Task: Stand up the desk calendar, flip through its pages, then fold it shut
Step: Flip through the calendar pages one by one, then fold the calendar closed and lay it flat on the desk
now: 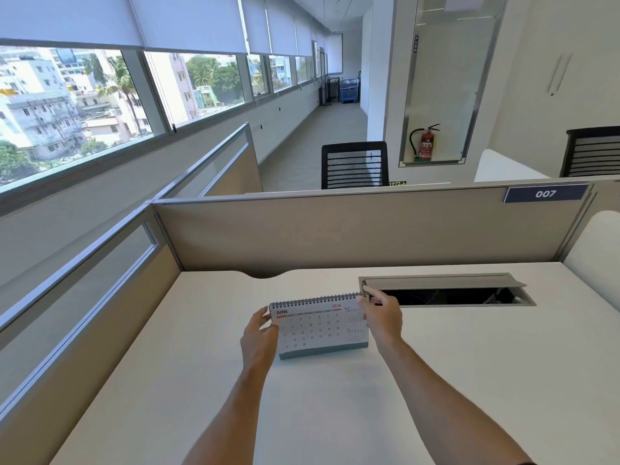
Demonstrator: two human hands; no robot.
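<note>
A spiral-bound desk calendar point(320, 328) stands upright on the white desk point(436, 380), its JUNE 2026 page facing me and a grey-green base strip along the bottom. My left hand point(260, 337) holds the calendar's left edge near the top corner. My right hand point(380, 313) grips the top right corner at the spiral, fingers over the back.
An open grey cable tray point(446, 290) is set into the desk just behind my right hand. Beige partition walls point(335, 229) close off the back and left of the desk. A notch point(265, 274) cuts into the desk's rear edge.
</note>
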